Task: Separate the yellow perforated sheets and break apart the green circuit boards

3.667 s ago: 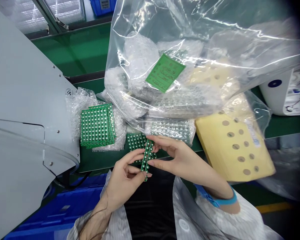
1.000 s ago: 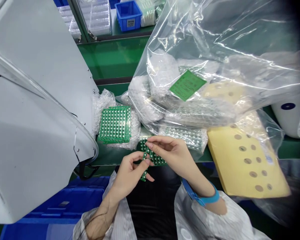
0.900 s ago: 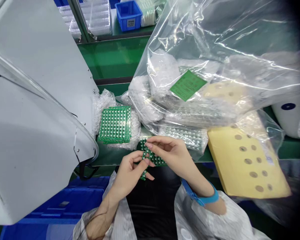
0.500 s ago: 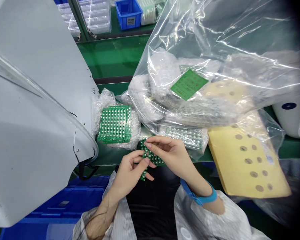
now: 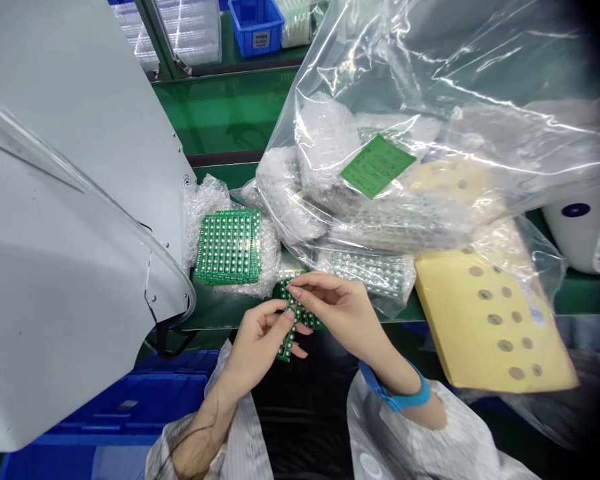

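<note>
Low in front of the bench edge, my left hand (image 5: pixel 257 343) is closed on a narrow strip of green circuit board (image 5: pixel 287 348) dotted with small pale components. My right hand (image 5: pixel 347 310) pinches the upper end of this strip between thumb and fingertips. Behind and partly under my right hand lies another green circuit board panel (image 5: pixel 312 320), mostly hidden by the fingers. Left of my hands, a stack of green circuit board panels (image 5: pixel 227 248) rests on bubble wrap (image 5: pixel 269 257).
A large clear plastic bag (image 5: pixel 380 73) with bubble-wrapped boards and a green card (image 5: pixel 378 166) covers the right of the bench. A yellow foam sheet (image 5: pixel 460 327) overhangs the front edge. A grey machine housing (image 5: pixel 80 220) stands left, above a blue bin (image 5: pixel 130 400).
Both hands stay nearly in place on the circuit board strip. The strip has turned slightly between my fingers, and the whole view has shifted a little.
</note>
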The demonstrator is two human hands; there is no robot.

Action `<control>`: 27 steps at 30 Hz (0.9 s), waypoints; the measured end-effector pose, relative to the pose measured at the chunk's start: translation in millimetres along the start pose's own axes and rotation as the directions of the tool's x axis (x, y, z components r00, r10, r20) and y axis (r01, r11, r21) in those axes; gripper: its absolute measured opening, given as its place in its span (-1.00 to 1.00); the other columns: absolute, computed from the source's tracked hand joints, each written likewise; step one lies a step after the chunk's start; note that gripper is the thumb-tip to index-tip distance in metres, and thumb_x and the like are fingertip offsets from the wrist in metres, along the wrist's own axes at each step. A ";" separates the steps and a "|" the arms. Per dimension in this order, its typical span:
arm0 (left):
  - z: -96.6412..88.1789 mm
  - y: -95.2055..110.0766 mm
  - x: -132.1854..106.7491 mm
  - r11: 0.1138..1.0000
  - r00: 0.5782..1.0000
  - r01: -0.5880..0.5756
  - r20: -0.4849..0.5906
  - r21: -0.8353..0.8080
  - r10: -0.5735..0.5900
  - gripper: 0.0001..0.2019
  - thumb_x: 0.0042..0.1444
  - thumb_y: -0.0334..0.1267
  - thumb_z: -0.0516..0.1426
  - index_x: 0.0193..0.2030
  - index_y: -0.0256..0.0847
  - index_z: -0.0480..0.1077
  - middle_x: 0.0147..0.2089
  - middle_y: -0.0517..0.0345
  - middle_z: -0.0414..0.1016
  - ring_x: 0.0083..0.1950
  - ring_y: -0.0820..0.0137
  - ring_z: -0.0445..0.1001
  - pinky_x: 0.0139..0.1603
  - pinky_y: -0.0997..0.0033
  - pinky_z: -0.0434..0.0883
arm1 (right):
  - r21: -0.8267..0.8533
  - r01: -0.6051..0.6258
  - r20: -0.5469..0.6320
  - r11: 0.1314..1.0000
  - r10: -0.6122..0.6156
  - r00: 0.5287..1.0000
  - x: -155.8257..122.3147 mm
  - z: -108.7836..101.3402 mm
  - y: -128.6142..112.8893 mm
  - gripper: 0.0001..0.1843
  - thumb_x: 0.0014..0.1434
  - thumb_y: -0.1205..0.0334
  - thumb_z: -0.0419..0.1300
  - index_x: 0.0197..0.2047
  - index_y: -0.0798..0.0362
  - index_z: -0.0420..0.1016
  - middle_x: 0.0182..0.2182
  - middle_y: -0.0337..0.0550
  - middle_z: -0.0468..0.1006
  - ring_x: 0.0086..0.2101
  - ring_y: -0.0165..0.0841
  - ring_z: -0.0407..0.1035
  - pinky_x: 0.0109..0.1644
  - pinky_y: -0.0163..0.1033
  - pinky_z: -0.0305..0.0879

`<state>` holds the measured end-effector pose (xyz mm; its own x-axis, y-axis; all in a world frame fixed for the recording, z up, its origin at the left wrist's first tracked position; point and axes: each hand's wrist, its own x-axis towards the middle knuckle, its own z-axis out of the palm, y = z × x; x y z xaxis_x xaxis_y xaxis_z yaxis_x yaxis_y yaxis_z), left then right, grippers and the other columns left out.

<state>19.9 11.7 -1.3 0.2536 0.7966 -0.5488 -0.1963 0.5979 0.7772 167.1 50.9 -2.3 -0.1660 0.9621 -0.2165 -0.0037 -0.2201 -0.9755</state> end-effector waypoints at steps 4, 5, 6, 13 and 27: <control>-0.6 0.1 0.9 1.000 1.000 -0.015 0.005 0.016 0.015 -0.64 0.12 -0.01 0.19 -0.16 -0.32 0.42 -0.37 0.03 0.61 -0.52 0.40 0.56 -0.47 0.55 0.44 | -0.001 0.003 0.005 1.000 -0.003 1.000 -1.8 0.8 1.2 -0.88 0.06 0.22 0.34 -0.28 -0.01 0.61 -0.34 -0.24 0.58 -0.39 -0.46 0.47 -0.33 -0.39 0.41; -0.6 0.0 1.0 1.000 1.000 -0.018 0.004 0.016 0.018 -0.64 0.12 -0.01 0.19 -0.17 -0.32 0.42 -0.37 0.03 0.61 -0.52 0.40 0.56 -0.47 0.55 0.44 | -0.001 0.003 0.002 1.000 -0.003 1.000 -2.2 1.0 1.4 -0.89 0.06 0.22 0.34 -0.28 -0.01 0.61 -0.35 -0.24 0.58 -0.39 -0.46 0.46 -0.34 -0.40 0.41; -0.7 -0.1 1.1 1.000 1.000 -0.019 0.002 0.015 0.019 -0.64 0.12 -0.02 0.19 -0.17 -0.32 0.42 -0.37 0.03 0.61 -0.51 0.40 0.56 -0.46 0.55 0.44 | 0.001 0.003 -0.003 1.000 -0.003 1.000 -2.5 1.1 1.4 -0.89 0.06 0.22 0.34 -0.28 -0.01 0.61 -0.35 -0.24 0.58 -0.40 -0.46 0.46 -0.34 -0.40 0.41; -0.6 -0.8 0.9 1.000 1.000 -0.017 -0.004 0.025 0.017 -0.64 0.12 -0.02 0.19 -0.15 -0.34 0.42 -0.37 0.01 0.61 -0.51 0.40 0.57 -0.46 0.55 0.43 | 0.001 0.005 -0.015 1.000 -0.005 1.000 -3.3 2.4 0.5 -0.89 0.06 0.22 0.34 -0.29 0.02 0.60 -0.35 -0.23 0.58 -0.40 -0.46 0.46 -0.35 -0.39 0.41; 0.3 1.5 0.6 1.000 0.999 0.000 -0.040 0.012 0.000 -0.53 0.06 0.07 0.21 -0.12 -0.35 0.40 -0.38 0.00 0.60 -0.53 0.36 0.56 -0.48 0.48 0.45 | -0.064 0.039 -0.030 0.997 -0.041 0.999 -2.9 4.4 0.3 -0.83 0.08 0.14 0.31 -0.30 0.05 0.59 -0.34 -0.16 0.57 -0.38 -0.38 0.46 -0.35 -0.30 0.45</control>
<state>20.0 13.1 -0.3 0.2155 0.7996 -0.5606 -0.1843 0.5971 0.7807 163.3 47.4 -1.8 -0.1365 0.9746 -0.1775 0.0527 -0.1718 -0.9837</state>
